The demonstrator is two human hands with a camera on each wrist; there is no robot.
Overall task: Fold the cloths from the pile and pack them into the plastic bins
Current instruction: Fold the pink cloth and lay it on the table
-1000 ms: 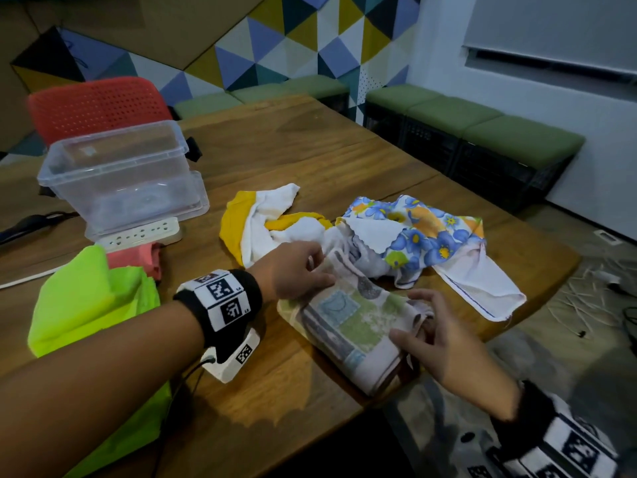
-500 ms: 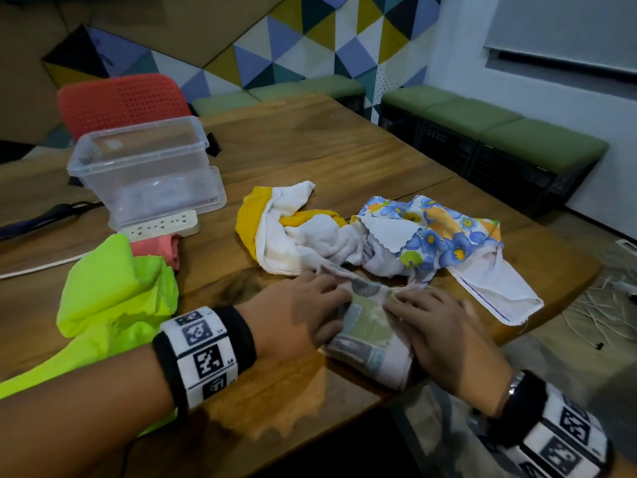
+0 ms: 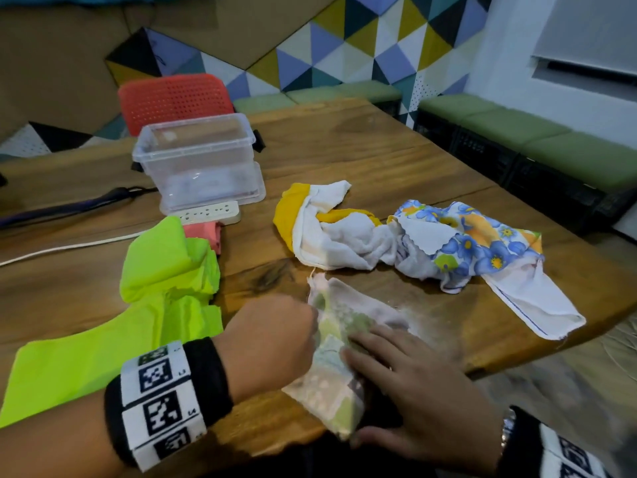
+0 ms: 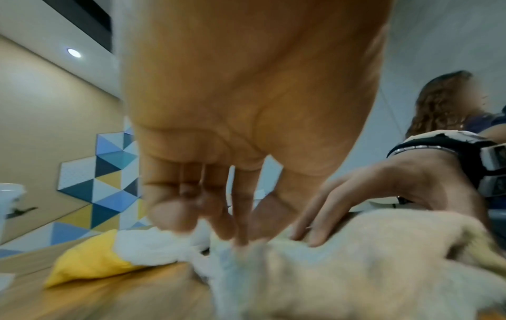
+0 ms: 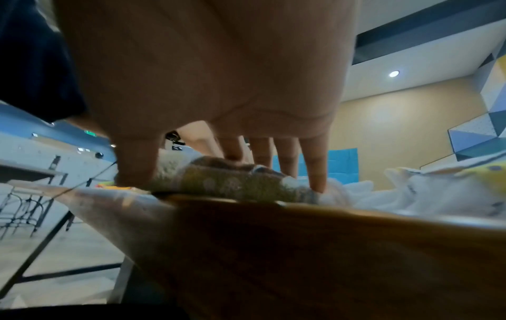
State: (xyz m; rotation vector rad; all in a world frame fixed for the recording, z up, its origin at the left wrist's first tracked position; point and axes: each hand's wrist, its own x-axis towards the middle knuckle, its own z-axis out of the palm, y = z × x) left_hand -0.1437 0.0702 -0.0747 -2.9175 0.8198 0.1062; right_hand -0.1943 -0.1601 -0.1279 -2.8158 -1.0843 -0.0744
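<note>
**Patchwork cloth under both hands at the table's near edge**

Patchwork cloth [image 3: 339, 360]: lay partly folded on the wooden table [image 3: 379, 160], near end reaching the table's front edge; blurred in all three views.

Left hand [image 3: 272, 343]: set at the cloth's left side, fingers bent down onto the fabric. Seen from the left wrist view, fingertips [image 4: 240, 236] met the cloth; whether pinching or only pressing could not be told through the blur.

Right hand [image 3: 413, 391]: laid flat on the cloth, fingers straight and spread, thumb by the near end at the table edge. Confirmed in the right wrist view, with fingers [image 5: 315, 168] pressing down on the fabric.

Pile: just beyond the hands, a yellow-and-white towel [image 3: 320, 225] touching a blue floral cloth [image 3: 472, 243], both crumpled, with a white cloth [image 3: 537, 305] trailing toward the right edge.

Bins [image 3: 200, 160]: clear, stacked, upright, at the far left of the table, well apart from the patchwork cloth; contents unclear.

Also on the table: a power strip [image 3: 210, 212] just in front of the bins, a pink cloth [image 3: 203, 232] beside it, and a neon green cloth [image 3: 148, 298] spread at the left. Behind the bins, a red chair [image 3: 172, 98].
</note>
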